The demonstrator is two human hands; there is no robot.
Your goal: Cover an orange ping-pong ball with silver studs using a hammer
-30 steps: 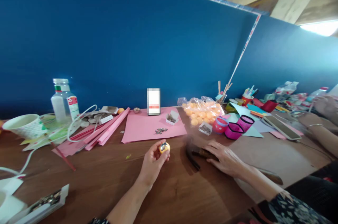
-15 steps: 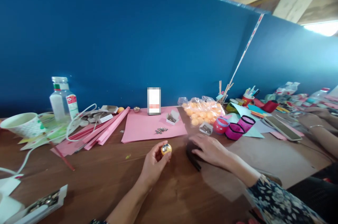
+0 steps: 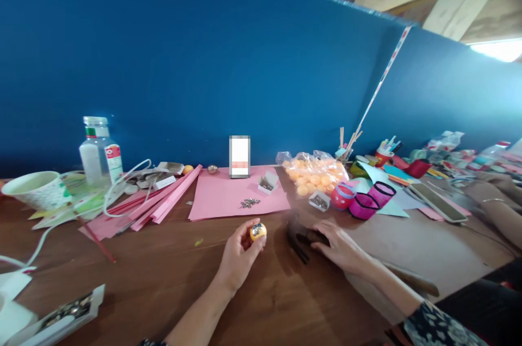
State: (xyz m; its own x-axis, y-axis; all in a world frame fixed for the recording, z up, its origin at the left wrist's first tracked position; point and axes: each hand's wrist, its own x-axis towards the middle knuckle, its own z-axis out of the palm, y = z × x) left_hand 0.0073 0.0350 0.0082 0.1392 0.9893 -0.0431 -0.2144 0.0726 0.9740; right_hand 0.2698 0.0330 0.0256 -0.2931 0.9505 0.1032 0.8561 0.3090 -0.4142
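Now, head view: low centre of the frame.
Left hand (image 3: pixel 238 252): fingertips pinch a small orange ball (image 3: pixel 258 231) above the wooden table (image 3: pixel 163 275).
Right hand (image 3: pixel 340 245): fingers spread flat over a dark hammer (image 3: pixel 299 238), just right of the ball.
Behind: pink paper sheet (image 3: pixel 228 196), bag of orange balls (image 3: pixel 314 171).
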